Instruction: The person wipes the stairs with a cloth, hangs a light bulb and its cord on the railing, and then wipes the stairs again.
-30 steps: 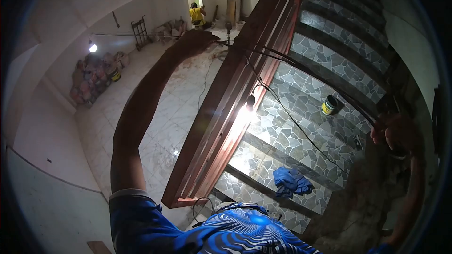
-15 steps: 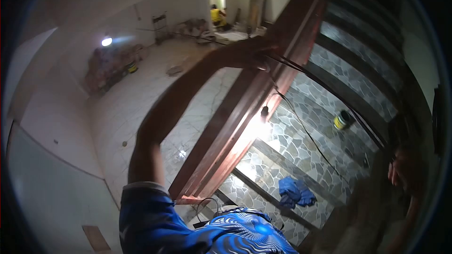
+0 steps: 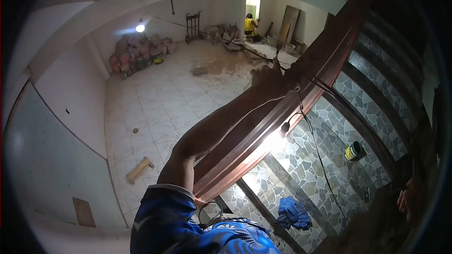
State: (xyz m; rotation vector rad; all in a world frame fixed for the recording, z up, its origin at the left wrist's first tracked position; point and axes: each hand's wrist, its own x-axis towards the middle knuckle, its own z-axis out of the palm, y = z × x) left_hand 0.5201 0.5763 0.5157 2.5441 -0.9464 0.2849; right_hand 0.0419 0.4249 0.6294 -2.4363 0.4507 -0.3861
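Left hand (image 3: pixel 267 77) is stretched way out and sitting on top of the wooden rail (image 3: pixel 245 153), right where a black cable (image 3: pixel 318 153) meets it. Honestly can't tell if the grip is spread or pinching anything, it's too dark there. Right hand (image 3: pixel 408 202) is well off the rail on the stair side, in shadow, so its grip is unreadable too. A lit bulb (image 3: pixel 282 129) hangs just beside the rail. On the stone steps (image 3: pixel 310 178) past the rail sit a paint can (image 3: pixel 354 151) and a blue cloth (image 3: pixel 293 211). On the rail's other side a wood block (image 3: pixel 139 169) lies on the tiled floor (image 3: pixel 165 103), and a person in a yellow shirt (image 3: pixel 249 23) is far off.
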